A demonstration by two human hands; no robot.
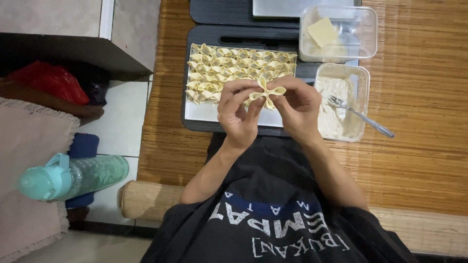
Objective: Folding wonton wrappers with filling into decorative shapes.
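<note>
A pale yellow folded dumpling (265, 91) is pinched between both my hands above a black tray (195, 124). My left hand (237, 113) grips its left side with fingers curled. On its right side, the fingertips of my right hand (298, 108) press the wrapper. Several rows of finished folded dumplings (229, 65) lie on the tray's white liner just beyond my hands.
A clear tub of pale filling (336, 109) with a metal fork (363, 117) sits right of the tray. Behind it stands a clear tub of square wrappers (324, 33). All rest on a bamboo mat (419, 122). A teal water bottle (73, 178) lies at left.
</note>
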